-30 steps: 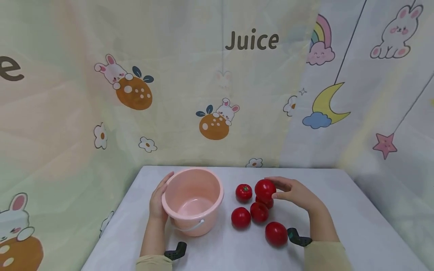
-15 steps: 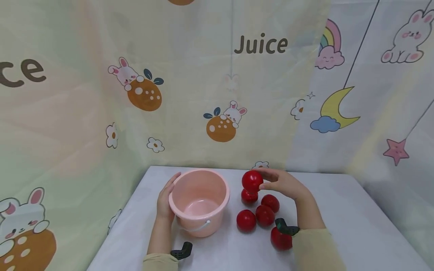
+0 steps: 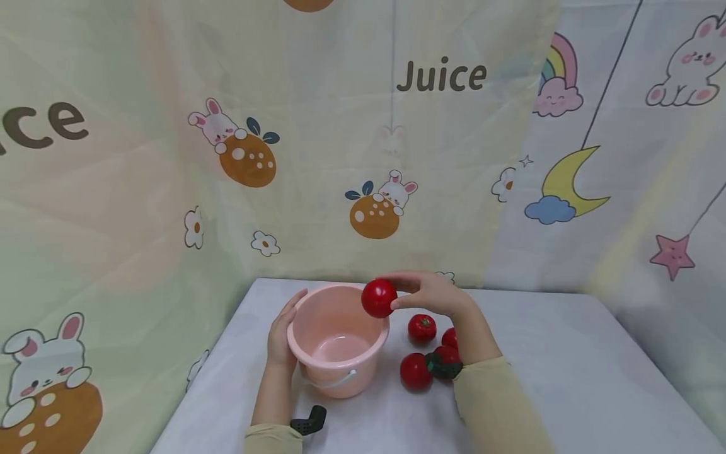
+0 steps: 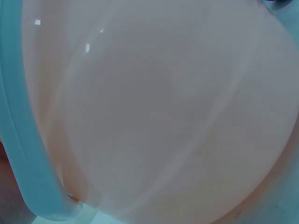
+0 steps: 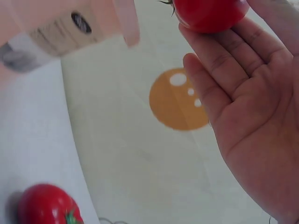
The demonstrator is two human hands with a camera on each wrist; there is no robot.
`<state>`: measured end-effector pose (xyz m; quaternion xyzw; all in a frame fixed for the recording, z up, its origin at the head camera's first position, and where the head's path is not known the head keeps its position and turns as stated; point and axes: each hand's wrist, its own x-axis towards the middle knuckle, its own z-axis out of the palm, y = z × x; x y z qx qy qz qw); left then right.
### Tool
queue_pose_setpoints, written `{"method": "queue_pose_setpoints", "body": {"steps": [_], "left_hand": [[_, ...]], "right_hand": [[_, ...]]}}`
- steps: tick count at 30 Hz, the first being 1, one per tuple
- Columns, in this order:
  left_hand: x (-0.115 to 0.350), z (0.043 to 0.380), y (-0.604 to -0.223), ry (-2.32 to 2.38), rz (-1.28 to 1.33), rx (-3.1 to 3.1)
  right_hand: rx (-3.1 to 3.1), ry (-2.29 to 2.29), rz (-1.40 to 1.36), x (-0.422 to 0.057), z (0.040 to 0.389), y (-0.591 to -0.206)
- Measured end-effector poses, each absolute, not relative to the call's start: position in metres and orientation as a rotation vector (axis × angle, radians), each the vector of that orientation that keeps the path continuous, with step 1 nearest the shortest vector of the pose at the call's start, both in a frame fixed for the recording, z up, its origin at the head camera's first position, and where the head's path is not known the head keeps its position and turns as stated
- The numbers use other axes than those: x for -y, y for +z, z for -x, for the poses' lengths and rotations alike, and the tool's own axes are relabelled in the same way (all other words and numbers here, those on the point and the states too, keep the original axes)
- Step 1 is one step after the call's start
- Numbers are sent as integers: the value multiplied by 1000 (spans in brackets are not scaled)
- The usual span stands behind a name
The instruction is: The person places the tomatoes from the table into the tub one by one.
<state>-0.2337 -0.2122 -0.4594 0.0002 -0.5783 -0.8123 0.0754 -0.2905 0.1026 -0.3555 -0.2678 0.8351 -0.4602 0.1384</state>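
A pink bucket point(image 3: 346, 378) with a white handle stands upright on the table. My left hand point(image 3: 282, 337) rests against its left outer side, fingers lying along the wall up to the rim; its thumb is hidden. The bucket's smooth wall point(image 4: 154, 107) fills most of the left wrist view. My right hand point(image 3: 433, 293) holds a red tomato point(image 3: 379, 298) between thumb and fingers, over the bucket's right rim. That same tomato point(image 5: 210, 11) shows at the top of the right wrist view, against the fingers of the right hand point(image 5: 252, 107).
Several more tomatoes lie right of the bucket, among them one with a green stem point(image 3: 422, 329) and one nearer the front point(image 3: 416, 372). The right wrist and sleeve cover some of them. A printed cloth point(image 3: 317, 126) hangs behind the white table point(image 3: 567, 353).
My right hand has carried the tomato leftward, from above the other tomatoes to the bucket's rim. The left hand stays at the bucket. The head view has shifted slightly.
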Motion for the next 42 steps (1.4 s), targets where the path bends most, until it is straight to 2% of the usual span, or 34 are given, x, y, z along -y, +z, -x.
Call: {"method": "queue_pose_setpoints", "body": {"steps": [6,22,34,42], "left_hand": [[212,234,-459,-2428,-63,1769],[210,231,-458,-2424,-62,1763],[210,233,-459,-2420,-81,1785],[209,232,-460,-2388,-97,1816]], "right_hand": [[-2366,-1253,904,-73,296,-348],[-2252,-984,1017,-23,310,-332],[-2307,-603,1047,13,316,-321],[-2332,-427,959,37,315,-329]]}}
